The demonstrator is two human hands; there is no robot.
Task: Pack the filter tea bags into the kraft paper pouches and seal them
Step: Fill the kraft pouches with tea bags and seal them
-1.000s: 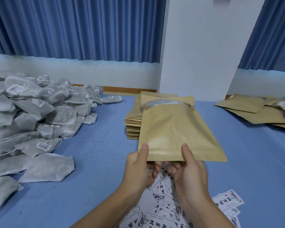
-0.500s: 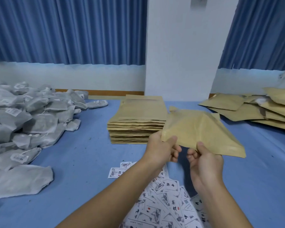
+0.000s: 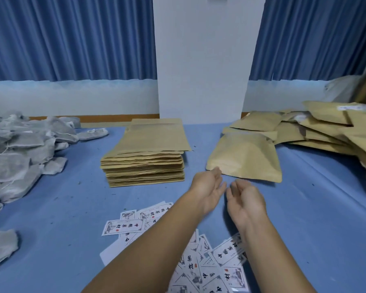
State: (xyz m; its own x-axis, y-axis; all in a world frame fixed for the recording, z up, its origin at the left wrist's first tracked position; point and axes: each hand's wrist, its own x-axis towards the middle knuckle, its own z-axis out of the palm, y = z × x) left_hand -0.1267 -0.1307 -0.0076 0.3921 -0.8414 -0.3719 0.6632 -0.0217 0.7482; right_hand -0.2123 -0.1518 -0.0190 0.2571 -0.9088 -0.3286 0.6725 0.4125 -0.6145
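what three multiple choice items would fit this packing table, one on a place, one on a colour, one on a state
1. Where is the heap of tea bags relative to the stack of flat pouches? A. left B. right C. on top
2. What colour is the table cover? A. green B. red C. blue
3. How are the left hand and right hand? A. both gripping a pouch B. both open, empty C. tearing a label

1 A: the grey heap fills the view's left edge. 2 C: blue shows all around the stack. 3 B: fingers relaxed, neither curls round the filled pouch.
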